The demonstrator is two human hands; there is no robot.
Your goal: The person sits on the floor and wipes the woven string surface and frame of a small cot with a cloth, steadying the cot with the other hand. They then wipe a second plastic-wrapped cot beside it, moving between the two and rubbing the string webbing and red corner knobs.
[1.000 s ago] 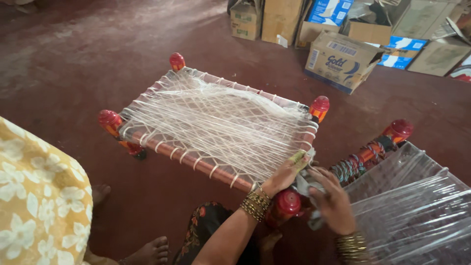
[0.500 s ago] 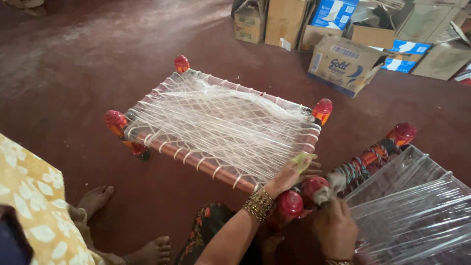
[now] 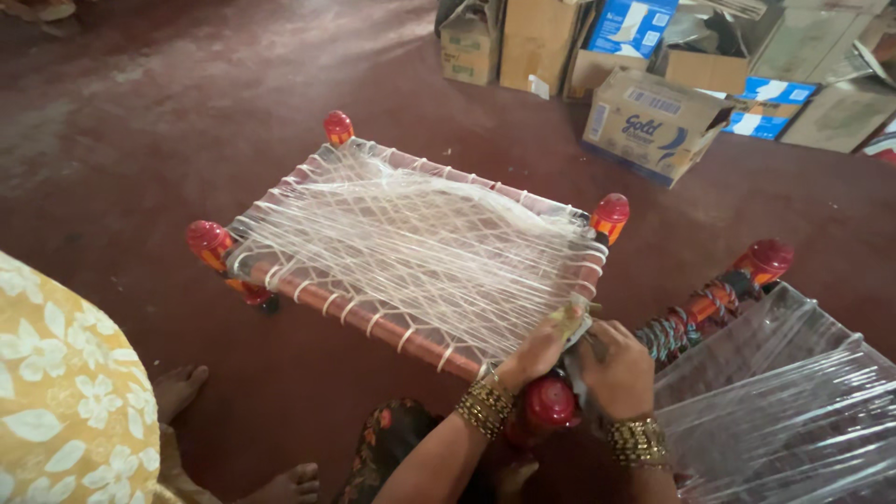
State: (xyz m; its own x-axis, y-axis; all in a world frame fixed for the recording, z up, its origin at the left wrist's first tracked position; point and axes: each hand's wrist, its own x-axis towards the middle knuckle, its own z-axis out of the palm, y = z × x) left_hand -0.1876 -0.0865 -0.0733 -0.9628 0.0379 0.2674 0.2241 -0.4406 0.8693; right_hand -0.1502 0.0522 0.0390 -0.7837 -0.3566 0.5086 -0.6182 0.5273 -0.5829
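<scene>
Along the far edge of the dark red floor (image 3: 140, 140) stands a row of brown cardboard boxes (image 3: 523, 42). The nearest box (image 3: 649, 126) is tan with a blue and white printed side and a small white label strip, its flaps open; what is in it cannot be seen. Behind it lie flat blue and white cartons (image 3: 775, 98) and another blue carton (image 3: 630, 23) propped among the open boxes.

In the middle of the floor sits a small woven cot (image 3: 411, 252), its frame strung with white cord, with red turned knobs at the corners. The left hand (image 3: 537, 353) and right hand (image 3: 611, 369) meet at the cot's near right corner, just above a red knob (image 3: 551, 403). Both are curled closed, pinching a yellowish wad (image 3: 569, 319) and a grey strip of material at the frame. Gold bangles ring both wrists.

A second frame wrapped in clear plastic film (image 3: 793, 401) lies at right. A yellow floral cloth (image 3: 65, 401) and bare feet (image 3: 182, 387) show at left.
</scene>
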